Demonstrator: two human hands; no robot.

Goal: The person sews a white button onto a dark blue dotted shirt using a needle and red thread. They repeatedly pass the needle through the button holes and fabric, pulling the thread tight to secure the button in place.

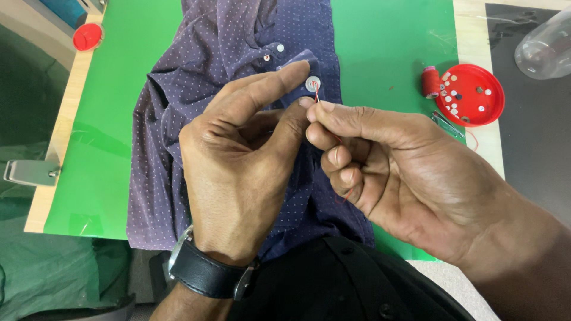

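A dark blue shirt with small white dots (178, 119) lies on a green mat (113, 137). My left hand (238, 160) pinches a fold of the shirt and holds a small white button (313, 84) against it between forefinger and thumb. My right hand (380, 160) pinches a thin needle with red thread (317, 95) right below the button. A loop of the red thread trails down through my right fingers. A black-strapped watch (205, 273) is on my left wrist.
A red lid (470, 95) holding several small buttons sits at the right, with a red thread spool (430, 82) beside it. Another red lid (87, 37) lies at the top left. A clear plastic container (547, 44) is at the top right. A metal clamp (30, 172) grips the table's left edge.
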